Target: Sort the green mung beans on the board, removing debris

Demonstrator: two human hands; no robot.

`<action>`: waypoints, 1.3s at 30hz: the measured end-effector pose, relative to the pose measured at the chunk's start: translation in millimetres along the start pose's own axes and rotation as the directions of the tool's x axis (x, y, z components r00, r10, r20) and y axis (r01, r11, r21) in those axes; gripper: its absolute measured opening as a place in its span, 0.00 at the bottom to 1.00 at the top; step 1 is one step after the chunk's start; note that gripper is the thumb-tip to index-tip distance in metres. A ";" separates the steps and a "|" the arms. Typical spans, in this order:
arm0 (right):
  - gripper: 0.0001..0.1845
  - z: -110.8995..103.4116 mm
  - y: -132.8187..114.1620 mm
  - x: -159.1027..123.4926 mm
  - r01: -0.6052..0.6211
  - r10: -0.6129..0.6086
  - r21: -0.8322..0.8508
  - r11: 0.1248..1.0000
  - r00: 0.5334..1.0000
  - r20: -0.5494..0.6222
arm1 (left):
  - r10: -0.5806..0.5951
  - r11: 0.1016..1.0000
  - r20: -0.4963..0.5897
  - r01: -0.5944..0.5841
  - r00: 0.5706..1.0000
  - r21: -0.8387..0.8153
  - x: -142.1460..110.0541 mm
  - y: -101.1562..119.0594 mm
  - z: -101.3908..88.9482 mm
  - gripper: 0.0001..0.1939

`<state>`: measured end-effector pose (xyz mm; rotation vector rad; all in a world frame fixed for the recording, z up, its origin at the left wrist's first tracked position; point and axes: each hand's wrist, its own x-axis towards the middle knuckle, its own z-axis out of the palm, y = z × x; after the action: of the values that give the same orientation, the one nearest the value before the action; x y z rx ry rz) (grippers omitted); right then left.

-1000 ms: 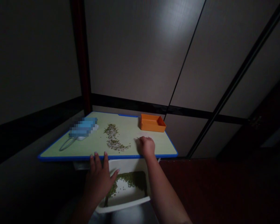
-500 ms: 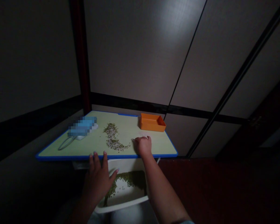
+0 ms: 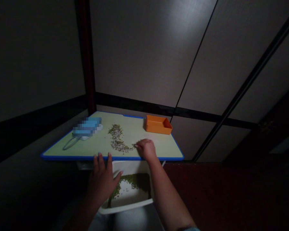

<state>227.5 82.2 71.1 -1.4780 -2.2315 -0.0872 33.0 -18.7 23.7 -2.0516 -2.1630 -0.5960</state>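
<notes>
A pale green board with a blue rim (image 3: 62, 154) lies in front of me. A streak of small green and pale beans (image 3: 117, 140) runs down its middle. My right hand (image 3: 145, 149) rests on the board with its fingers curled, fingertips touching the streak's near right end. My left hand (image 3: 103, 180) lies below the board's front edge, fingers spread over the left rim of a white tub (image 3: 127, 208). The tub holds green beans (image 3: 135, 183) and sits under the board's edge.
An orange box (image 3: 158, 124) stands at the board's far right corner. A blurred blue and white object (image 3: 86, 127) with a looped cord (image 3: 69, 145) lies at the far left. Dark wall panels rise behind; a dark red floor lies to the right.
My right hand has slid left across the board, from bare surface to the near end of the bean streak. My left hand has stayed on the tub's rim.
</notes>
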 end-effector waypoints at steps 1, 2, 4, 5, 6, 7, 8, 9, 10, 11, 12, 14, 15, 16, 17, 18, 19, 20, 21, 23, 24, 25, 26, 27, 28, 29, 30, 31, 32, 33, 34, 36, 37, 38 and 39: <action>0.09 0.2 1.2 -0.2 0.026 -0.027 0.028 0.999 1.000 0.006 | 0.001 1.000 0.001 -0.001 1.000 0.000 -0.2 0.0 -0.6 0.40; 0.10 0.2 2.7 -0.7 0.049 -0.049 0.056 0.997 0.999 0.010 | 0.001 1.000 0.002 -0.001 1.000 -0.002 -0.4 0.0 -1.0 0.40; 0.10 -0.3 5.7 -2.7 0.082 -0.084 0.106 0.991 0.996 0.011 | -0.001 1.000 0.003 0.001 1.000 -0.011 -0.5 -0.3 -1.1 0.40; 0.10 -1.1 6.9 -4.3 0.094 -0.097 0.122 0.988 0.995 0.011 | -0.003 1.000 0.001 0.003 1.000 -0.014 -0.3 -0.4 -0.8 0.40; 0.10 -2.2 7.8 -6.1 0.104 -0.106 0.130 0.986 0.994 0.012 | -0.003 1.000 -0.004 0.003 1.000 -0.017 -0.1 -0.6 -0.3 0.40; 0.10 -3.7 8.4 -8.0 0.110 -0.114 0.130 0.985 0.993 0.017 | -0.002 1.000 -0.009 0.002 1.000 -0.018 0.2 -0.8 0.5 0.40; 0.10 -5.4 8.7 -9.9 0.111 -0.115 0.120 0.986 0.993 0.024 | 0.000 1.000 -0.015 -0.001 1.000 -0.019 0.6 -0.9 1.3 0.40; 0.10 -7.3 8.8 -11.6 0.107 -0.111 0.107 0.989 0.993 0.034 | 0.002 1.000 -0.021 -0.003 1.000 -0.018 1.0 -1.2 2.2 0.40; 0.10 -9.3 8.7 -13.0 0.099 -0.104 0.096 0.990 0.994 0.043 | 0.004 1.000 -0.025 -0.005 1.000 -0.019 1.3 -1.4 3.1 0.40; 0.10 -11.2 8.6 -14.1 0.093 -0.098 0.092 0.991 0.994 0.050 | 0.006 1.000 -0.027 -0.007 1.000 -0.021 1.5 -1.8 3.9 0.40; 0.10 -12.8 8.4 -14.7 0.086 -0.091 0.092 0.992 0.994 0.053 | 0.008 1.000 -0.028 -0.008 1.000 -0.023 1.5 -2.1 4.5 0.40; 0.10 -15.1 8.4 -15.1 0.061 -0.064 0.091 0.994 0.997 0.032 | 0.010 1.000 -0.031 -0.011 0.999 -0.028 1.3 -2.8 5.1 0.41; 0.10 -15.6 8.7 -14.9 0.037 -0.038 0.087 0.996 0.999 0.008 | 0.012 0.999 -0.031 -0.013 0.999 -0.029 1.1 -3.1 5.2 0.41; 0.09 -15.7 9.2 -14.7 0.007 -0.005 0.082 0.997 1.000 -0.021 | 0.013 0.999 -0.031 -0.014 0.999 -0.029 0.8 -3.4 5.2 0.41; 0.10 -15.2 10.0 -14.6 -0.028 0.033 0.082 0.996 0.998 -0.056 | 0.015 1.000 -0.032 -0.016 0.999 -0.027 0.6 -3.6 5.1 0.40; 0.10 -14.4 11.0 -14.5 -0.063 0.072 0.093 0.994 0.993 -0.092 | 0.020 0.999 -0.033 -0.021 0.999 -0.025 0.4 -3.8 5.1 0.40; 0.12 -13.1 12.4 -14.6 -0.094 0.109 0.115 0.989 0.986 -0.125 | 0.024 0.999 -0.035 -0.024 0.999 -0.023 0.3 -3.9 5.1 0.40; 0.13 -11.7 13.9 -14.9 -0.120 0.141 0.144 0.982 0.978 -0.151 | 0.026 0.999 -0.038 -0.027 0.999 -0.023 0.3 -4.0 5.1 0.40; 0.15 -10.2 15.4 -15.3 -0.139 0.168 0.173 0.975 0.971 -0.168 | 0.030 0.999 -0.043 -0.031 0.999 -0.023 0.3 -4.1 5.2 0.40; 0.16 -8.0 17.9 -16.2 -0.163 0.201 0.214 0.963 0.965 -0.168 | 0.035 0.999 -0.052 -0.036 0.998 -0.027 0.4 -4.4 5.6 0.40; 0.15 -7.6 18.6 -16.6 -0.168 0.203 0.217 0.962 0.968 -0.150 | 0.036 0.999 -0.055 -0.038 0.998 -0.030 0.5 -4.5 5.8 0.40; 0.15 -7.9 18.8 -17.0 -0.172 0.200 0.205 0.964 0.971 -0.128 | 0.038 0.999 -0.057 -0.039 0.998 -0.031 0.6 -4.7 6.0 0.40; 0.14 -8.7 18.3 -17.2 -0.176 0.197 0.179 0.968 0.974 -0.108 | 0.039 0.999 -0.057 -0.041 0.998 -0.033 0.7 -4.8 6.3 0.40; 0.13 -10.0 17.3 -17.4 -0.182 0.196 0.142 0.973 0.976 -0.093 | 0.038 0.999 -0.057 -0.040 0.998 -0.034 0.8 -5.0 6.5 0.41; 0.13 -11.6 15.7 -17.5 -0.189 0.198 0.098 0.977 0.977 -0.083 | 0.036 0.999 -0.055 -0.038 0.998 -0.034 0.9 -5.0 6.6 0.41; 0.13 -13.4 13.8 -17.5 -0.194 0.198 0.052 0.980 0.977 -0.078 | 0.035 0.999 -0.055 -0.037 0.998 -0.034 1.0 -5.0 6.7 0.41; 0.13 -15.2 11.7 -17.6 -0.195 0.195 0.010 0.981 0.978 -0.073 | 0.032 0.999 -0.055 -0.033 0.998 -0.034 1.1 -4.9 6.5 0.41; 0.12 -16.7 9.5 -17.6 -0.189 0.187 -0.026 0.982 0.980 -0.064 | 0.028 0.999 -0.052 -0.030 0.998 -0.034 1.0 -4.7 6.3 0.41; 0.12 -18.0 7.4 -17.6 -0.180 0.177 -0.052 0.982 0.983 -0.052 | 0.025 0.999 -0.048 -0.027 0.999 -0.035 0.9 -4.4 5.8 0.41; 0.11 -18.9 5.6 -17.6 -0.170 0.168 -0.070 0.983 0.985 -0.039 | 0.022 0.999 -0.042 -0.023 0.999 -0.036 0.7 -4.0 5.2 0.41; 0.11 -19.4 4.1 -17.6 -0.162 0.160 -0.081 0.983 0.987 -0.029 | 0.019 0.999 -0.037 -0.020 0.999 -0.037 0.5 -3.5 4.5 0.40; 0.11 -19.8 1.8 -17.3 -0.155 0.154 -0.097 0.983 0.988 -0.018 | 0.014 0.999 -0.031 -0.015 0.999 -0.037 0.1 -2.5 3.1 0.40; 0.11 -19.8 1.1 -17.1 -0.154 0.153 -0.105 0.983 0.988 -0.015 | 0.013 0.999 -0.030 -0.015 0.999 -0.037 -0.1 -2.0 2.5 0.40; 0.11 -19.7 0.5 -16.9 -0.152 0.151 -0.112 0.982 0.988 -0.013 | 0.012 0.999 -0.030 -0.013 0.999 -0.036 -0.1 -1.7 2.1 0.40; 0.11 -19.6 0.0 -16.7 -0.149 0.149 -0.115 0.982 0.989 -0.011 | 0.011 0.999 -0.027 -0.012 1.000 -0.034 -0.2 -1.5 1.9 0.40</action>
<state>239.4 62.0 81.8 -1.7008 -2.1373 -0.1735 31.9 -18.2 21.6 -2.0588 -2.1399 -0.6604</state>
